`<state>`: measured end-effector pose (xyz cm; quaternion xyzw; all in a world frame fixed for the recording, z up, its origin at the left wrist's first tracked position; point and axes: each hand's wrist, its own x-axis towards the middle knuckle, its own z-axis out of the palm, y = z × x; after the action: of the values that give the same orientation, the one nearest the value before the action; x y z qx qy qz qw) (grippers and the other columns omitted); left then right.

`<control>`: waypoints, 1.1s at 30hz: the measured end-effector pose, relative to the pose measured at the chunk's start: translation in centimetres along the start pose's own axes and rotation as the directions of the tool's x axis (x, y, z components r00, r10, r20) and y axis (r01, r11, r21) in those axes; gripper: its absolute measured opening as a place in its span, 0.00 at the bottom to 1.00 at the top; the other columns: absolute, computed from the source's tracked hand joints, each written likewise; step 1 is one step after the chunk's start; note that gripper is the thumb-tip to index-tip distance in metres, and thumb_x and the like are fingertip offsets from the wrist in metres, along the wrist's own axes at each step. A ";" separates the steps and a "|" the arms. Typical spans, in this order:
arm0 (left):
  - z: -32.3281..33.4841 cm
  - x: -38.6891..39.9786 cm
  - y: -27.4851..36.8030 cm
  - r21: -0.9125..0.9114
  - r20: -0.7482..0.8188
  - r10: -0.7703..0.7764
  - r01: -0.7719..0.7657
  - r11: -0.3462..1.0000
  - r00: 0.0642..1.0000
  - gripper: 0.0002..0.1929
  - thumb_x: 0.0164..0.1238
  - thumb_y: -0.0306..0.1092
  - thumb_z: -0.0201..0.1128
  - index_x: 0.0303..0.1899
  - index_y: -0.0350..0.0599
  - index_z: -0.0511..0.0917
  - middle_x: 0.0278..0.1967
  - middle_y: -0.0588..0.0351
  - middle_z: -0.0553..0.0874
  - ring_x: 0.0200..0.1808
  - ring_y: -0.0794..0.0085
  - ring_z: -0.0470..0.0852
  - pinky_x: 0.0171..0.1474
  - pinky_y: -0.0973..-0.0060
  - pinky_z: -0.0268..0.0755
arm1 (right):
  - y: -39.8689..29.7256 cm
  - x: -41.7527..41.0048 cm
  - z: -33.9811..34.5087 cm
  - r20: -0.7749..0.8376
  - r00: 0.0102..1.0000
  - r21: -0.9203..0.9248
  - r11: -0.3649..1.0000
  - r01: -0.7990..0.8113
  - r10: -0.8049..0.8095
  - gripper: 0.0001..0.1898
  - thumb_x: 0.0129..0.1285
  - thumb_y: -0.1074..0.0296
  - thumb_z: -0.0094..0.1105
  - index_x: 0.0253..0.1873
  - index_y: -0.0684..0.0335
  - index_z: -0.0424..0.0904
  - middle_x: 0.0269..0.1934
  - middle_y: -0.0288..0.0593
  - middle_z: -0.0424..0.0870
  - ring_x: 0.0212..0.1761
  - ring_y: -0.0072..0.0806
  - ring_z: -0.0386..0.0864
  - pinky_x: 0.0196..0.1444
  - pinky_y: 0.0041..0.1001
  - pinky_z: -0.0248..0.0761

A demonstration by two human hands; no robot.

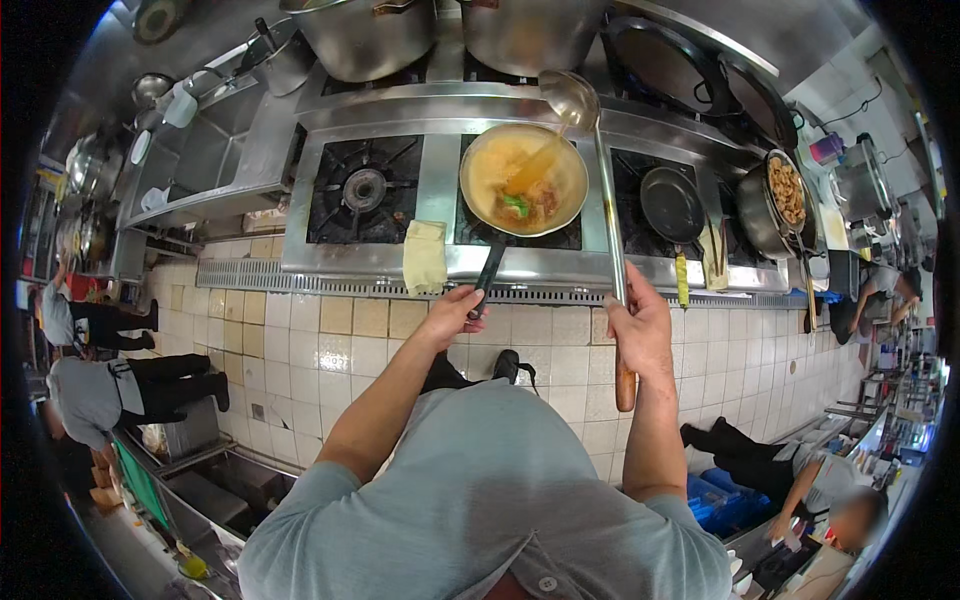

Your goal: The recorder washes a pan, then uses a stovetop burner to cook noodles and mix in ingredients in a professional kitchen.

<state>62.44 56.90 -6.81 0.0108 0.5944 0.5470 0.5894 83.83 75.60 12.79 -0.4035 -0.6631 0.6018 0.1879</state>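
Observation:
My left hand (453, 315) grips the black handle of a frying pan (555, 146) on the middle burner. In the pan is yellowish-brown broth, with a bit of green and some reddish-brown matter near its front. My right hand (640, 322) is closed around the long metal shaft of a ladle (571, 96), just above its wooden grip. The ladle's bowl is tipped over the pan's far right rim, and broth streams from it into the pan. A folded pale cloth (425, 257) hangs over the stove's front edge, left of the pan handle.
Left stands a bare burner (365, 190); behind are large stockpots (367, 41). On the right are a small black frying pan (671, 204) and a pot topped by a strainer of brown food pieces (786, 191). Several other people stand at both sides. A sink (210, 150) is far left.

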 end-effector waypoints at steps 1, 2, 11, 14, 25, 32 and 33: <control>0.0 -0.1 -0.1 -0.004 -0.003 0.001 -0.001 1.000 1.000 0.11 0.78 0.45 0.57 0.48 0.49 0.77 0.35 0.60 0.84 0.30 0.75 0.82 0.37 0.73 0.79 | 0.1 0.3 -0.2 0.005 1.000 -0.002 1.000 0.001 -0.001 0.28 0.65 0.80 0.55 0.71 0.61 0.70 0.30 0.33 0.77 0.24 0.14 0.72 0.25 0.19 0.68; -0.1 -0.1 -0.1 0.003 -0.006 0.001 -0.001 1.000 1.000 0.11 0.78 0.45 0.57 0.48 0.49 0.77 0.35 0.60 0.84 0.29 0.76 0.82 0.37 0.74 0.79 | 0.6 0.9 -0.3 0.001 1.000 -0.083 0.996 0.016 -0.016 0.27 0.65 0.79 0.56 0.70 0.61 0.71 0.30 0.33 0.78 0.25 0.14 0.73 0.26 0.20 0.69; -0.3 0.1 -0.3 0.027 0.030 0.012 -0.013 1.000 0.999 0.16 0.76 0.45 0.60 0.55 0.46 0.76 0.38 0.59 0.84 0.31 0.74 0.83 0.38 0.74 0.80 | 12.7 9.4 1.3 0.081 0.986 -0.241 0.957 0.162 -0.146 0.17 0.64 0.77 0.57 0.58 0.69 0.78 0.31 0.41 0.82 0.23 0.22 0.77 0.26 0.24 0.69; -0.5 0.1 -0.3 0.035 0.030 0.020 -0.021 0.999 0.999 0.16 0.76 0.44 0.60 0.55 0.45 0.76 0.39 0.58 0.84 0.31 0.74 0.83 0.39 0.74 0.80 | 12.2 7.9 3.3 0.244 0.950 0.166 0.957 -0.237 0.193 0.14 0.66 0.75 0.57 0.56 0.71 0.77 0.31 0.42 0.81 0.23 0.21 0.75 0.23 0.24 0.66; -0.4 0.0 0.0 0.046 0.049 0.011 -0.014 0.999 0.999 0.12 0.78 0.44 0.58 0.52 0.50 0.76 0.38 0.60 0.84 0.30 0.77 0.83 0.38 0.76 0.80 | 7.0 3.4 2.0 0.530 0.811 0.696 0.419 -0.583 0.249 0.14 0.69 0.72 0.54 0.56 0.69 0.73 0.31 0.38 0.77 0.21 0.20 0.69 0.23 0.23 0.64; -0.3 -0.1 0.0 0.066 0.033 0.010 -0.012 0.998 0.999 0.13 0.78 0.44 0.57 0.53 0.49 0.76 0.38 0.60 0.85 0.30 0.77 0.83 0.38 0.76 0.81 | 4.6 1.8 0.1 0.197 0.968 0.286 0.935 -0.210 0.157 0.22 0.65 0.78 0.55 0.65 0.71 0.72 0.29 0.35 0.77 0.18 0.17 0.70 0.21 0.18 0.64; -0.3 -0.1 0.0 0.068 0.029 0.012 -0.014 0.998 0.999 0.13 0.78 0.44 0.56 0.53 0.49 0.76 0.38 0.60 0.85 0.30 0.77 0.83 0.38 0.76 0.81 | 4.1 1.6 -0.2 0.148 0.985 0.241 0.963 -0.119 0.085 0.24 0.65 0.80 0.55 0.66 0.71 0.71 0.29 0.34 0.77 0.19 0.17 0.70 0.21 0.18 0.64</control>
<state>62.26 56.64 -6.80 0.0427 0.6040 0.5299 0.5937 84.27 76.76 8.59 -0.3683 -0.5718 0.7154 0.1601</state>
